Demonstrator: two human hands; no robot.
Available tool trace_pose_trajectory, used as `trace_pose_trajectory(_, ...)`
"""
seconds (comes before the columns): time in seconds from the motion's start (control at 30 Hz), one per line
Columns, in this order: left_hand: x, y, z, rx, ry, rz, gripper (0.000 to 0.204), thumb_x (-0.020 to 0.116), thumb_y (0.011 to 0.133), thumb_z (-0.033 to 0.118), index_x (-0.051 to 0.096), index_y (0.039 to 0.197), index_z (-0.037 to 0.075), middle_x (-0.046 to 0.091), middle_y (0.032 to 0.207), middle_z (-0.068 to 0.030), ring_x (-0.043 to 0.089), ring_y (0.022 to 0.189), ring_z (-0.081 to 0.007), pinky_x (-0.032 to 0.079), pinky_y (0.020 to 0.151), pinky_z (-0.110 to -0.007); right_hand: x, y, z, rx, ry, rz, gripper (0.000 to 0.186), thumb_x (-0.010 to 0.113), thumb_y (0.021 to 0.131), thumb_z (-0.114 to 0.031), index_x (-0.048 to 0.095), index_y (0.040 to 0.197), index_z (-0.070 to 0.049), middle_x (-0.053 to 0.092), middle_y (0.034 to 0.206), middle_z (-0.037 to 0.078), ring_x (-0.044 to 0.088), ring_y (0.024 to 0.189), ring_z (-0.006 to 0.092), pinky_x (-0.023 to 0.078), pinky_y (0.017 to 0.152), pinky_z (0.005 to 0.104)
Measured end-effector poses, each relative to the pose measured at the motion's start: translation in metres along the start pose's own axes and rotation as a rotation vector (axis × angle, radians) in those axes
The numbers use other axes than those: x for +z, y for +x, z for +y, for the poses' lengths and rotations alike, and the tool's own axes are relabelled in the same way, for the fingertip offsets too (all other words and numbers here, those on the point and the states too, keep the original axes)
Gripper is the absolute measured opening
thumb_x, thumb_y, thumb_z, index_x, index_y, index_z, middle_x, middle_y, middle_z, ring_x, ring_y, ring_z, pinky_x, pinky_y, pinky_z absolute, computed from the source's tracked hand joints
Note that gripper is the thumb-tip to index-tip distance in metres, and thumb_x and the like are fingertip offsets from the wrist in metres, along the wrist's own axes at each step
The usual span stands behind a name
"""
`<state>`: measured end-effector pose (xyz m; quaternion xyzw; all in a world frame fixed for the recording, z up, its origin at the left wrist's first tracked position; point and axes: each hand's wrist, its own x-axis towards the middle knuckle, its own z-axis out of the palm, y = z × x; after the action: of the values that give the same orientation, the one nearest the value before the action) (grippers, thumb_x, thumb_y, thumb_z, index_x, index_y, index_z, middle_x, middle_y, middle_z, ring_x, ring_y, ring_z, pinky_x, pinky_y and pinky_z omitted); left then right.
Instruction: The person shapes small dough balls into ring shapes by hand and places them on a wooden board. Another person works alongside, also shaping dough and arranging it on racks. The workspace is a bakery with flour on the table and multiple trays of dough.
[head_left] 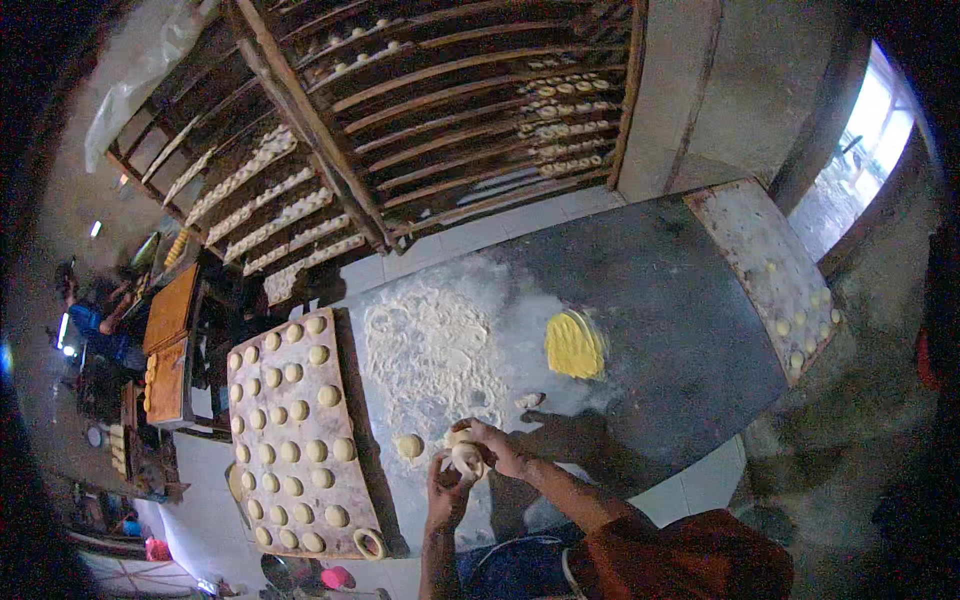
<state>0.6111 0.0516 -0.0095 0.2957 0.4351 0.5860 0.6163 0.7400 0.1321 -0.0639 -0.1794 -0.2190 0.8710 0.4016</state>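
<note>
A pale dough ring point(467, 461) is held up over the near edge of the dark table between both my hands. My left hand point(446, 484) grips it from the left, fingers closed. From the right, my right hand point(502, 450) curls its fingers on the upper side of the ring. Just left of the hands, a round dough ball point(410, 446) lies on the floured surface. Beyond the hands is a small pale scrap point(530, 400). The wooden board point(283, 468) to the left bears rows of dough balls, with another dough ring point(369, 544) at its near corner.
Loose flour point(430, 345) is spread over the table's left part, beside a yellow paste patch point(575, 345). Another board point(735, 225) with several dough pieces lies at the right end. Behind stands a wooden rack point(385, 215) of dough trays. A person point(90, 318) is far left.
</note>
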Motion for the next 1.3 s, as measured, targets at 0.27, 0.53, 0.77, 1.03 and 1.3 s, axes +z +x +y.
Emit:
trace_pose_trajectory(0.27,-0.042,0.013,-0.028,0.086,-0.213,0.338,0.061,0.05,0.092,0.049,0.038,0.134,0.007,0.05,0.117,-0.0043,0.054,0.103,-0.0203,0.051,0.069,-0.04,0.019,0.007,0.022,-0.183,-0.931,0.117,0.031,0.055,0.088,-0.027,0.057,0.107,-0.003,0.06,0.074,0.01,0.055,0.059,0.0227,0.047,0.058,0.0355)
trace_pose_trajectory(0.53,-0.046,0.012,-0.023,0.237,-0.65,0.268,0.04,0.04,0.093,0.046,0.044,0.097,0.006,0.046,0.083,-0.0048,0.052,0.081,-0.0204,0.044,0.075,-0.035,0.044,0.019,0.061,-0.869,-1.608,-0.007,0.038,0.054,0.088,-0.019,0.053,0.122,-0.003,0.064,0.076,0.015,0.062,0.063,0.0304,0.048,0.059,0.0385)
trace_pose_trajectory(0.77,-0.073,0.003,0.0,0.359,-0.215,0.347,0.031,0.037,0.096,0.033,0.049,0.087,0.006,0.044,0.08,-0.0031,0.048,0.072,-0.0154,0.041,0.068,-0.036,0.059,0.028,0.095,-0.943,-1.945,0.005,0.024,0.053,0.089,-0.016,0.066,0.102,-0.001,0.06,0.063,0.014,0.06,0.06,0.0281,0.044,0.057,0.0417)
trace_pose_trajectory(1.03,-0.125,-0.002,-0.002,0.252,-0.234,0.275,0.034,0.041,0.096,0.035,0.045,0.079,0.005,0.043,0.07,-0.002,0.049,0.066,-0.0149,0.039,0.058,-0.032,0.081,0.011,0.118,-0.38,-1.584,0.081,0.028,0.054,0.094,-0.027,0.064,0.087,-0.003,0.055,0.056,0.007,0.05,0.052,0.0178,0.042,0.053,0.038)
trace_pose_trajectory(1.3,-0.151,-0.022,-0.005,0.136,0.157,0.403,0.028,0.047,0.093,0.037,0.043,0.08,0.012,0.041,0.07,0.0017,0.046,0.069,-0.0117,0.041,0.064,-0.028,0.095,0.038,0.13,-0.693,-1.988,-0.103,0.039,0.052,0.094,-0.031,0.062,0.072,0.0,0.056,0.058,0.007,0.053,0.057,0.0195,0.043,0.053,0.0379)
